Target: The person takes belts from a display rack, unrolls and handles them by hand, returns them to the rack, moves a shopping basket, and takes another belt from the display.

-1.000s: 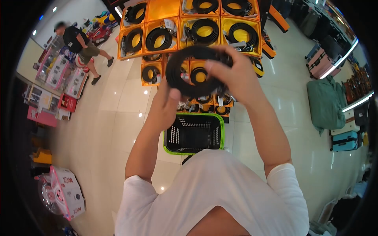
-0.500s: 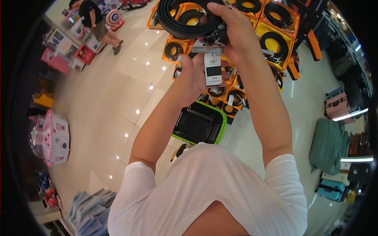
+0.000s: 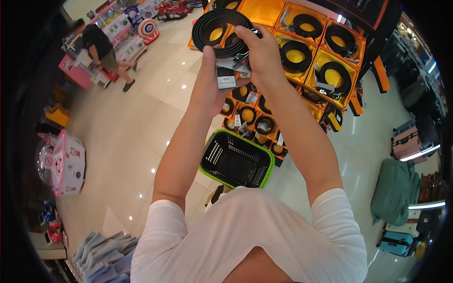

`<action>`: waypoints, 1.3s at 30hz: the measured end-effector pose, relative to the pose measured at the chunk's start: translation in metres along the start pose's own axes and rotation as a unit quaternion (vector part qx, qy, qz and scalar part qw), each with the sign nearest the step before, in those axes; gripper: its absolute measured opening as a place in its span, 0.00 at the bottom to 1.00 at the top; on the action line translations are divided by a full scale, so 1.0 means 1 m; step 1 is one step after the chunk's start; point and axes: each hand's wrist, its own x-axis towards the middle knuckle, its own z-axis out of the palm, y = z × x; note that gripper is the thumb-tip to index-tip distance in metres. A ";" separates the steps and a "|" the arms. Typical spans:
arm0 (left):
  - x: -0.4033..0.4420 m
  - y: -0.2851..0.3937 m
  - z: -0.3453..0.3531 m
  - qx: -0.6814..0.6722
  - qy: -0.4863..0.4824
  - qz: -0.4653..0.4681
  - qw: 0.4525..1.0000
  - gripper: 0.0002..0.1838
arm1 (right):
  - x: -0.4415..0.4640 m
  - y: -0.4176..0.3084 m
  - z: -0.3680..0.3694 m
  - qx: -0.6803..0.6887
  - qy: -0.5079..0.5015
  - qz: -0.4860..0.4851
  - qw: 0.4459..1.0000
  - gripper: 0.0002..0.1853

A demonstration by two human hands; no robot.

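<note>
A coiled black belt (image 3: 204,32) is held up between both hands, in front of a display of orange compartments. My left hand (image 3: 211,78) has its thumb against the coil's lower left edge, with its other fingers mostly hidden behind the belt and tag. My right hand (image 3: 263,52) grips the coil's right side near the metal buckle, thumb on top. A white and black paper tag (image 3: 226,79) hangs below the coil between the hands. More coiled belts (image 3: 296,56) lie in the orange compartments (image 3: 281,38) beyond.
A black basket with a green rim (image 3: 202,165) is on the floor below the display. A person (image 3: 98,42) walks at the upper left near toy machines. Suitcases (image 3: 406,143) and a green covered bundle (image 3: 394,191) stand at the right, folded clothes (image 3: 101,252) at the lower left.
The belt coil has come lower in view since half a second ago, and my left thumb now touches it. The tag has moved left and tilted. The walking person has changed position.
</note>
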 end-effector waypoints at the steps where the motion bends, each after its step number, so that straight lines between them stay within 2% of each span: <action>1: 0.011 0.004 -0.003 -0.022 0.001 -0.007 1.000 0.37 | 0.005 0.002 0.004 0.015 0.015 0.007 1.000 0.28; 6: 0.073 0.014 -0.021 -0.045 -0.013 -0.010 0.999 0.21 | 0.049 0.014 0.014 0.013 0.080 -0.060 0.995 0.27; 7: 0.083 0.015 -0.024 -0.055 -0.020 -0.009 0.998 0.21 | 0.060 0.019 0.011 0.002 0.083 -0.066 0.994 0.27; 9: 0.107 0.017 -0.033 0.011 -0.010 -0.020 1.000 0.22 | 0.079 0.026 0.007 -0.016 0.098 -0.076 0.992 0.26; 10: 0.122 0.015 -0.040 0.044 -0.021 -0.034 0.998 0.25 | 0.080 0.022 0.016 0.002 0.142 -0.047 0.989 0.13; 13: 0.161 0.006 -0.049 0.089 -0.001 -0.037 0.995 0.29 | 0.109 0.033 0.011 -0.014 0.208 -0.063 0.976 0.13; 15: 0.185 0.001 -0.054 0.100 -0.012 -0.030 0.994 0.28 | 0.125 0.038 0.002 -0.039 0.208 -0.061 0.975 0.14; 18: 0.213 -0.002 -0.052 0.171 -0.008 -0.064 0.983 0.27 | 0.150 0.043 -0.010 -0.071 0.256 -0.062 0.962 0.19; 21: 0.239 -0.008 -0.048 0.197 -0.028 -0.063 0.978 0.27 | 0.170 0.044 -0.025 -0.104 0.300 -0.043 0.947 0.20; 22: 0.247 -0.011 -0.045 0.188 -0.008 -0.068 0.980 0.25 | 0.180 0.049 -0.035 -0.126 0.307 -0.063 0.941 0.24; 25: 0.265 -0.013 -0.043 0.202 -0.072 -0.101 0.971 0.23 | 0.200 0.051 -0.055 -0.149 0.313 -0.081 0.935 0.25; 26: 0.269 -0.013 -0.040 0.208 -0.069 -0.119 0.968 0.23 | 0.202 0.051 -0.060 -0.150 0.318 -0.084 0.933 0.25; 28: 0.277 -0.017 -0.036 0.219 -0.060 -0.135 0.964 0.24 | 0.199 0.043 -0.057 -0.142 0.347 -0.009 0.927 0.24; 31: 0.295 -0.020 -0.038 0.239 -0.063 -0.168 0.954 0.21 | 0.208 0.042 -0.063 -0.193 0.361 -0.005 0.912 0.23; 33: 0.306 -0.022 -0.043 0.244 -0.105 -0.210 0.941 0.18 | 0.213 0.042 -0.066 -0.209 0.375 -0.007 0.903 0.22; 35: 0.313 -0.024 -0.046 0.244 -0.108 -0.200 0.943 0.17 | 0.215 0.039 -0.066 -0.275 0.349 0.030 0.895 0.23; 36: 0.314 -0.019 -0.044 0.276 -0.106 -0.209 0.932 0.17 | 0.212 0.035 -0.067 -0.391 0.327 0.072 0.857 0.26; 37: 0.314 -0.017 -0.042 0.307 -0.103 -0.219 0.921 0.17 | 0.211 0.033 -0.069 -0.392 0.329 0.072 0.856 0.26; 39: 0.321 -0.021 -0.041 0.332 -0.123 -0.217 0.910 0.18 | 0.212 0.031 -0.068 -0.482 0.305 0.104 0.815 0.29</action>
